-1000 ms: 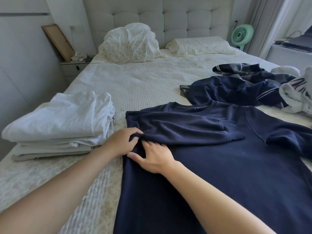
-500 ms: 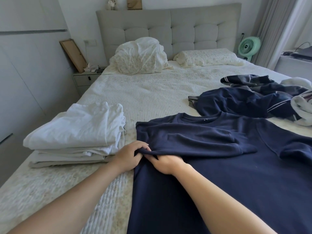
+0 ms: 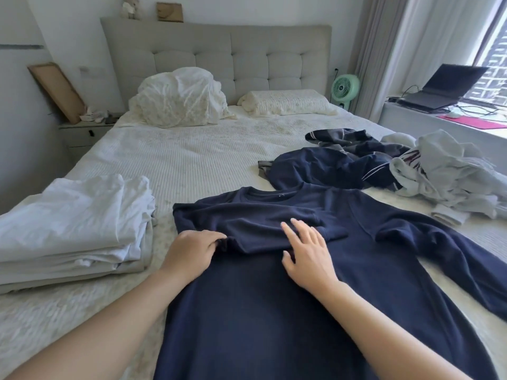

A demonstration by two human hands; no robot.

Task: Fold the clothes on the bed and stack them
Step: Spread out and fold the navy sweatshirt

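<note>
A navy long-sleeved shirt (image 3: 274, 311) lies flat on the bed (image 3: 192, 165), collar away from me. Its left sleeve is folded across the chest; its right sleeve stretches out to the right. My left hand (image 3: 189, 252) pinches the fold at the shirt's left edge. My right hand (image 3: 308, 252) rests flat and open on the folded sleeve, fingers spread. A stack of folded white clothes (image 3: 74, 231) sits to the left. Unfolded navy clothes (image 3: 334, 165) and a white garment (image 3: 450, 174) lie in a heap at the right.
Two pillows (image 3: 178, 98) lean against the padded headboard. A nightstand (image 3: 85, 133) stands at the left, a green fan (image 3: 345, 89) at the right of the bed. A laptop (image 3: 444, 89) sits on the window ledge.
My right hand has let go of the fold beside my left hand and slid right, flat onto the sleeve. My head has lifted, showing more of the room.
</note>
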